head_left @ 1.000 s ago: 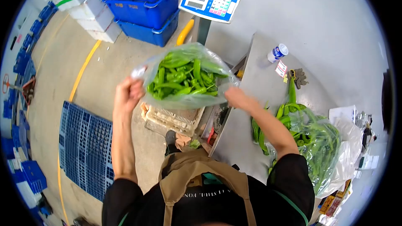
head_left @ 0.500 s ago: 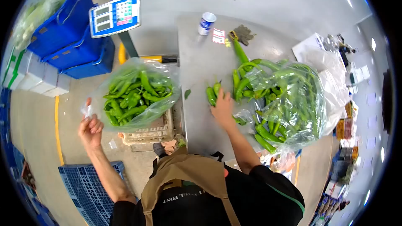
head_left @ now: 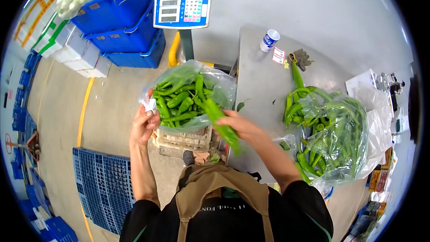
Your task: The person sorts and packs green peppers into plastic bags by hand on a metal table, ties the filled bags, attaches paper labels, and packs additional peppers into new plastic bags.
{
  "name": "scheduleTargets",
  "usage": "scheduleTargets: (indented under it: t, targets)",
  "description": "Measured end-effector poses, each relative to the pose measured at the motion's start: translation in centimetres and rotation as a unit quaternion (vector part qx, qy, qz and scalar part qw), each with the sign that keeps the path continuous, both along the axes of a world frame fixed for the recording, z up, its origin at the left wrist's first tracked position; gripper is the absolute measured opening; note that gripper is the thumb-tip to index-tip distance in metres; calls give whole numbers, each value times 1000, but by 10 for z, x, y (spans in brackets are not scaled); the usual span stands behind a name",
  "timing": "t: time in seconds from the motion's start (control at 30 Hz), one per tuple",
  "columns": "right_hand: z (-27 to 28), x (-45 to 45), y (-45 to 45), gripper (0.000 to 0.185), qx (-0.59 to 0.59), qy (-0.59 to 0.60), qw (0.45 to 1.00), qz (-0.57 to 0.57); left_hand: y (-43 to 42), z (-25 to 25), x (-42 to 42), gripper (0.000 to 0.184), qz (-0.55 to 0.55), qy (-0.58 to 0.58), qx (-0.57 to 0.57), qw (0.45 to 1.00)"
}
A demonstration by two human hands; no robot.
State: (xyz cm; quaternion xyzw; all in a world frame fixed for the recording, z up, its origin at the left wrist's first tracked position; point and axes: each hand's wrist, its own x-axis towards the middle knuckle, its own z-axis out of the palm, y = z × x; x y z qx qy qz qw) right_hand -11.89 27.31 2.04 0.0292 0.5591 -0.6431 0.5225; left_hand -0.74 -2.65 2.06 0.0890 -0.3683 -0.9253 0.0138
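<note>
My left hand is closed on the bunched edge of a clear plastic bag, which sits on the scale and holds many green peppers. Between the bag and the table, my right hand grips long green peppers, blurred by motion; I cannot tell exactly how many. Their far end hangs over the bag's right side. On the metal table at right, a second clear bag lies on its side, with more green peppers spilling out of its mouth.
The scale's display stands behind the bag. A white and blue cup, a label sheet and a grey glove lie on the table. Stacked blue crates and a blue pallet are at left.
My right hand has picked up peppers from the table and carried them left to the open bag. My left hand still holds the bag's edge. The head view has shifted.
</note>
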Motion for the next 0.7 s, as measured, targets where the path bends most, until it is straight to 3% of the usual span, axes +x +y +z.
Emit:
scheduleTargets:
  t: [0.07, 0.1, 0.13, 0.17, 0.2, 0.27, 0.33, 0.4, 0.57, 0.67, 0.7]
  targets:
    - [-84, -23, -45, 52, -17, -149, 985, -90, 4, -4, 3, 72, 9, 1, -4, 1000]
    - [-108, -26, -67, 57, -43, -82, 979, -182, 2, -8, 7, 71, 28, -8, -13, 999]
    - [-127, -33, -81, 61, 125, 14, 976, -178, -1, -12, 11, 70, 37, -14, -18, 999]
    - [-125, -35, -84, 69, 187, 23, 974, -122, -4, -14, 15, 67, 49, -17, 7, 999]
    - [-116, -34, -78, 66, 230, 122, 965, 25, -6, -13, 17, 65, 35, -1, 21, 999]
    - [-94, -1, -65, 51, 149, 327, 932, -39, -12, -21, 19, 64, 29, 26, 46, 998]
    - [-78, 17, -26, 40, 84, 449, 888, -53, -13, -27, 16, 65, 45, 35, 47, 997]
    - [-45, 25, 27, 33, 132, 510, 837, -147, -7, -20, 9, 65, 16, 57, 33, 998]
    - [-61, 34, 183, 30, 359, 434, 683, -465, 5, -15, 2, 67, 43, 45, 49, 997]
    - [-80, 28, 245, 33, 397, 325, 637, -575, -5, -32, -1, 59, 57, 31, 37, 997]
    - [-98, 16, 264, 37, 381, 302, 651, -584, -7, -33, -1, 59, 53, 17, 106, 993]
